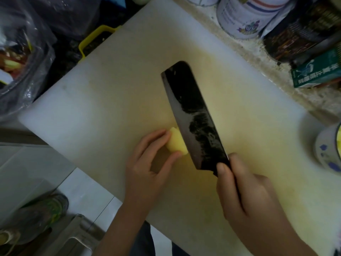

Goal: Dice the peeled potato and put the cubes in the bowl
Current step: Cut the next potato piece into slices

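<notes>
On a white cutting board [92, 93], bare surface lying all around, a left hand [145, 167] is pinching the peeled potato [176, 145] mid-board; a dark cleaver [191, 115] is touching it, a right hand [245, 193] gripping its handle, a bowl [324, 150] sitting by the right edge.

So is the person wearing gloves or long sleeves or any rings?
No gloves. The left hand and the right hand are both bare, with no rings showing. The forearms are bare too: no sleeves, watch or bracelet in view.
</notes>
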Demonstrator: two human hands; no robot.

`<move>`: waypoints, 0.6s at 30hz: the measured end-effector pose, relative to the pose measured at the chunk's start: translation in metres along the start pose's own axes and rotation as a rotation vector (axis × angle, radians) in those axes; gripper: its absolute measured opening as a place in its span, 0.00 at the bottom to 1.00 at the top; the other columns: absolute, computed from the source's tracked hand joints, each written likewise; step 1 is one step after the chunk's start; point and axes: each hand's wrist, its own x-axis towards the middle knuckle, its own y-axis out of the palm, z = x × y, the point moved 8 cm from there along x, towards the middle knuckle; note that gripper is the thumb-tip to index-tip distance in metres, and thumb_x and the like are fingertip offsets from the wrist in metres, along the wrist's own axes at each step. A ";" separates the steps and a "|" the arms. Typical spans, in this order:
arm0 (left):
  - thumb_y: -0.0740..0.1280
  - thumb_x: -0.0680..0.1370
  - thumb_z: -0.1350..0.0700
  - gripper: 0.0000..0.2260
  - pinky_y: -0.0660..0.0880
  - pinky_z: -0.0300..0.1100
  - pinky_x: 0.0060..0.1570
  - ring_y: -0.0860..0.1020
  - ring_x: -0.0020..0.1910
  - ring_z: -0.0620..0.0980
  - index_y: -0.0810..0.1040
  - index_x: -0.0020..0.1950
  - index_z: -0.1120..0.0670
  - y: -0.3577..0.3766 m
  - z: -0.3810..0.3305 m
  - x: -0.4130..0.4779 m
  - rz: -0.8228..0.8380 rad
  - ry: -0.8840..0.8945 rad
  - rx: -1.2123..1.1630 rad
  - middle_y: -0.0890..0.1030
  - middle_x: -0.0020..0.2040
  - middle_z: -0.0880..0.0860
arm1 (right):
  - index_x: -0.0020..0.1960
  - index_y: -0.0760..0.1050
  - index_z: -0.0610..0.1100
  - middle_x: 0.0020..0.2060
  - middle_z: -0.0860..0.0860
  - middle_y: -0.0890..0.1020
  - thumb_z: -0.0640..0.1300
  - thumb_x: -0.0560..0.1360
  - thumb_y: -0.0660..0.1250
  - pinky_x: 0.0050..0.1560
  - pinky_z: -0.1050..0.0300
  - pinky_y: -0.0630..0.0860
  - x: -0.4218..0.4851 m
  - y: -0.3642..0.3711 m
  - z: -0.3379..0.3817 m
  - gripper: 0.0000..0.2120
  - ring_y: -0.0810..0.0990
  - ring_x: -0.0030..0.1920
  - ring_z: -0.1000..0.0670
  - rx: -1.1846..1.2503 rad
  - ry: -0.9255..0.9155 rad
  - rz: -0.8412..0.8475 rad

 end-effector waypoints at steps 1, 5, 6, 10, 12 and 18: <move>0.70 0.75 0.53 0.18 0.70 0.34 0.62 0.76 0.60 0.44 0.78 0.62 0.58 0.000 0.001 -0.001 0.002 -0.009 -0.003 0.78 0.60 0.52 | 0.43 0.62 0.55 0.22 0.50 0.67 0.55 0.77 0.52 0.21 0.59 0.59 -0.004 0.001 0.002 0.06 0.64 0.20 0.56 -0.029 -0.019 -0.011; 0.70 0.75 0.52 0.18 0.71 0.36 0.62 0.76 0.61 0.43 0.78 0.62 0.57 0.002 0.004 -0.003 0.021 -0.021 -0.016 0.78 0.61 0.51 | 0.45 0.64 0.52 0.21 0.55 0.60 0.52 0.79 0.52 0.21 0.60 0.57 -0.013 0.004 0.005 0.07 0.64 0.23 0.51 -0.134 -0.036 -0.040; 0.70 0.75 0.52 0.18 0.72 0.38 0.62 0.76 0.61 0.44 0.78 0.62 0.58 0.002 0.004 -0.003 0.021 -0.014 -0.018 0.79 0.61 0.52 | 0.45 0.64 0.51 0.22 0.56 0.59 0.51 0.79 0.52 0.21 0.60 0.57 -0.014 0.003 0.006 0.06 0.64 0.23 0.50 -0.156 -0.035 -0.051; 0.70 0.75 0.52 0.18 0.74 0.41 0.62 0.77 0.61 0.45 0.77 0.63 0.58 0.001 0.004 -0.004 0.009 0.002 -0.024 0.79 0.61 0.53 | 0.45 0.65 0.49 0.23 0.57 0.57 0.50 0.78 0.53 0.21 0.58 0.56 -0.018 0.000 0.007 0.07 0.64 0.24 0.47 -0.205 -0.025 -0.092; 0.70 0.75 0.52 0.18 0.74 0.42 0.61 0.77 0.61 0.45 0.77 0.62 0.58 0.001 0.003 -0.003 0.003 0.014 -0.018 0.79 0.61 0.53 | 0.44 0.65 0.48 0.24 0.57 0.56 0.49 0.79 0.52 0.22 0.58 0.56 -0.019 0.000 0.008 0.08 0.65 0.24 0.47 -0.229 -0.030 -0.100; 0.70 0.75 0.53 0.18 0.72 0.36 0.62 0.76 0.61 0.44 0.78 0.61 0.60 0.001 0.002 -0.003 0.003 0.029 -0.007 0.79 0.60 0.53 | 0.44 0.67 0.47 0.25 0.57 0.56 0.48 0.78 0.53 0.21 0.58 0.56 -0.020 0.000 0.009 0.08 0.63 0.21 0.47 -0.234 -0.018 -0.114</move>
